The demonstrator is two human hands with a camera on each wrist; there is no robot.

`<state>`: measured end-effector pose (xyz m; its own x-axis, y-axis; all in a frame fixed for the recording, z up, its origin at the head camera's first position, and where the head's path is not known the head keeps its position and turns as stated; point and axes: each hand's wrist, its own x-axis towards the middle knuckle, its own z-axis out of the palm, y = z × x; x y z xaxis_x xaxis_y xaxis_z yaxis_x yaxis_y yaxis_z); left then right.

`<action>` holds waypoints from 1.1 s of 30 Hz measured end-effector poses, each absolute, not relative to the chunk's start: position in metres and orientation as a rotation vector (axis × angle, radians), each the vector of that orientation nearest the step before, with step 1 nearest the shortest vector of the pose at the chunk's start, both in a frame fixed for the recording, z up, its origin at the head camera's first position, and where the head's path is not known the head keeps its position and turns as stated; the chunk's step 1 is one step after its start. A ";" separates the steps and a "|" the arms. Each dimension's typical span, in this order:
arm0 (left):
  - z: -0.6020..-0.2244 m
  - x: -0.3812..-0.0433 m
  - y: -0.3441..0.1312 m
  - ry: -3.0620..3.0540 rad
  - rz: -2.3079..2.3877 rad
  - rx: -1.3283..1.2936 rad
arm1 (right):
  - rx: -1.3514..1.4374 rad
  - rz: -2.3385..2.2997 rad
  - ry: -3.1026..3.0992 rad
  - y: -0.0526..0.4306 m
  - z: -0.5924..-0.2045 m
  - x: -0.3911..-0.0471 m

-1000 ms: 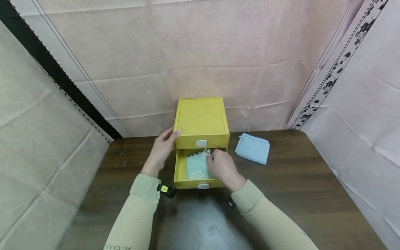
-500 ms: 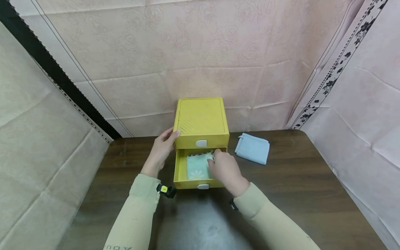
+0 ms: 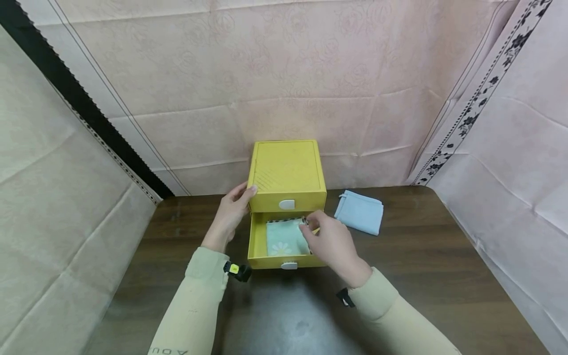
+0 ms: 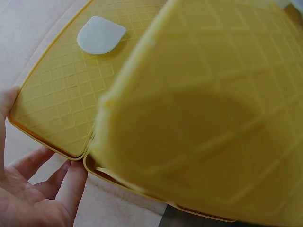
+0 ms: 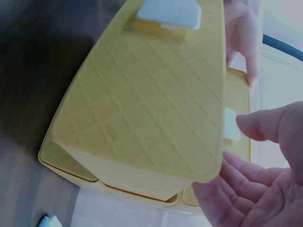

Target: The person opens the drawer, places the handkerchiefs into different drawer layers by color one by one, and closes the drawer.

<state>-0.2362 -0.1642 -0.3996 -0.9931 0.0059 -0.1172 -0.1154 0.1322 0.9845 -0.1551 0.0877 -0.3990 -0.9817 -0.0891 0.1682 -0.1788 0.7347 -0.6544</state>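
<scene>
A yellow two-drawer box stands at the table's back, lower drawer pulled out. My left hand holds the box's left side near the upper front corner; its thumb and fingers lie along the edges in the left wrist view. In the lower drawer is a flat mint-green pouch or cloth with a white daisy and a dark patterned edge. My right hand hovers over the drawer's right side. A small shiny item, kind unclear, shows by its fingertips. The right wrist view shows a gap between thumb and fingers.
A folded light-blue cloth lies on the brown wooden table right of the box. White handles mark the upper drawer and lower drawer front. Patterned pale fabric hangs behind and along both sides.
My right hand has moved slightly right and back out of the drawer, its fingers parting. The shiny item, larger in view before, now sits lower by the pouch's right edge. My left hand stays put.
</scene>
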 end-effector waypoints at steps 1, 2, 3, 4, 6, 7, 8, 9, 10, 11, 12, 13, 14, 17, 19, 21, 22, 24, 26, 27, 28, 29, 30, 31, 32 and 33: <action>-0.400 -0.236 -0.164 2.293 2.008 -0.111 | 0.219 1.131 -2.793 0.089 -0.399 -0.154; -0.400 -0.236 -0.164 2.293 2.008 -0.111 | 0.217 1.194 -2.781 0.091 -0.399 -0.153; -0.400 -0.236 -0.164 2.293 2.008 -0.111 | 0.221 1.259 -2.765 0.093 -0.398 -0.151; -0.400 -0.236 -0.164 2.292 2.010 -0.110 | 0.224 1.315 -2.750 0.095 -0.398 -0.150; -0.400 -0.236 -0.163 2.290 2.013 -0.105 | 0.226 1.418 -2.727 0.098 -0.398 -0.147; -0.400 -0.236 -0.163 2.288 2.015 -0.104 | 0.221 1.459 -2.721 0.100 -0.398 -0.146; -0.400 -0.236 -0.163 2.287 2.015 -0.105 | 0.215 1.495 -2.717 0.102 -0.398 -0.145; -0.400 -0.236 -0.163 2.287 2.016 -0.105 | 0.209 1.522 -2.714 0.103 -0.398 -0.143; -0.400 -0.236 -0.162 2.286 2.018 -0.106 | 0.200 1.542 -2.715 0.104 -0.398 -0.142; -0.399 -0.236 -0.162 2.286 2.016 -0.110 | 0.197 1.570 -2.718 0.106 -0.398 -0.141; -0.399 -0.236 -0.162 2.287 2.015 -0.112 | 0.197 1.597 -2.719 0.106 -0.398 -0.139; -0.399 -0.236 -0.162 2.286 2.015 -0.115 | 0.198 1.620 -2.721 0.107 -0.399 -0.137; -0.399 -0.235 -0.162 2.286 2.014 -0.116 | 0.203 1.649 -2.721 0.107 -0.399 -0.135; -0.399 -0.235 -0.161 2.287 2.008 -0.120 | 0.219 1.728 -2.716 0.106 -0.402 -0.128; -0.399 -0.235 -0.161 2.287 2.009 -0.119 | 0.224 1.766 -2.712 0.105 -0.404 -0.123; -0.399 -0.235 -0.161 2.290 2.007 -0.120 | 0.226 1.799 -2.711 0.103 -0.406 -0.118; -0.399 -0.235 -0.160 2.291 2.003 -0.120 | 0.225 1.812 -2.714 0.103 -0.408 -0.115; -0.400 -0.235 -0.160 2.292 1.999 -0.119 | 0.235 1.827 -2.721 0.102 -0.410 -0.110; -0.401 -0.235 -0.160 2.294 1.996 -0.120 | 0.251 1.846 -2.727 0.101 -0.413 -0.105; -0.400 -0.235 -0.160 2.294 1.997 -0.120 | 0.261 1.858 -2.730 0.100 -0.414 -0.103; -0.400 -0.235 -0.160 2.295 1.997 -0.118 | 0.273 1.863 -2.735 0.100 -0.415 -0.101; -0.400 -0.235 -0.161 2.296 1.998 -0.117 | 0.286 1.870 -2.738 0.099 -0.417 -0.099; -0.400 -0.235 -0.161 2.299 1.996 -0.119 | 0.297 1.879 -2.740 0.098 -0.419 -0.097; -0.399 -0.235 -0.161 2.301 1.995 -0.121 | 0.306 1.887 -2.743 0.097 -0.421 -0.095; -0.399 -0.236 -0.161 2.304 1.992 -0.122 | 0.314 1.890 -2.748 0.095 -0.424 -0.094; -0.399 -0.236 -0.161 2.307 1.990 -0.123 | 0.321 1.888 -2.753 0.094 -0.427 -0.093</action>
